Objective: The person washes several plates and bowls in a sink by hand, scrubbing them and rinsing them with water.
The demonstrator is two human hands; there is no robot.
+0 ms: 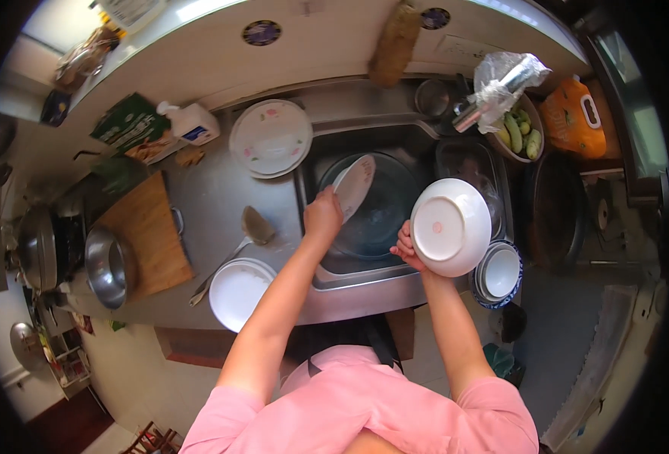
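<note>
My left hand [324, 213] grips the rim of a white patterned plate [356, 187], tilted on its edge above a round basin [380, 227] in the steel sink. A white bowl or deep dish [451, 227], underside up with a small red mark, is in my right hand [409, 248] over the sink's right side. Stacked floral plates [270, 138] lie on the counter behind and left of the sink. Smaller white dishes [239, 292] are piled near my left forearm. By my right wrist sit nested bowls [500, 271], the outermost blue and white.
A plastic-wrapped faucet [499, 93] reaches over the back right, near a container of green vegetables [517, 133]. Further left are a spatula [221, 272], a wooden cutting board [147, 238], a steel bowl [107, 267] and a white pump bottle [192, 122]. The sink's front rim [368, 284] borders my forearms.
</note>
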